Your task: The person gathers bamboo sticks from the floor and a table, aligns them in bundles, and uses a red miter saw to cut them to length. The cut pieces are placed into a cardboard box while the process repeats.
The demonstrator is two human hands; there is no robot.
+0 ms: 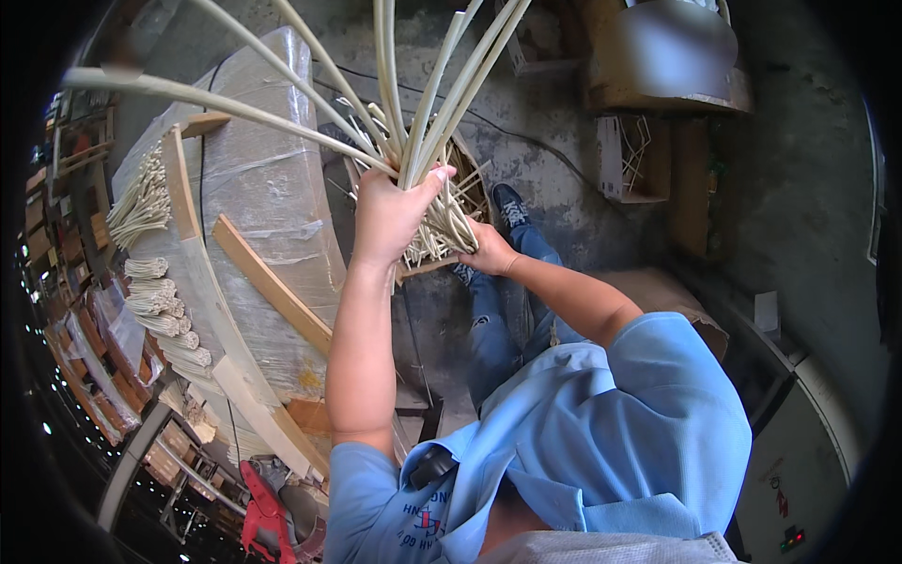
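Pale cane bundle (413,113) is being clenched by left hand (390,211), stalks fanning up; right hand (489,252) is pinching lower ends just beside.

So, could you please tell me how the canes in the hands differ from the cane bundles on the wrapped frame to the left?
The held canes are long and fan out loosely upward; the bundles show as tight stacks with cut ends facing out. The left hand grips the held canes and the right hand touches their lower ends; nothing touches the bundles on the frame. Both are pale cream.
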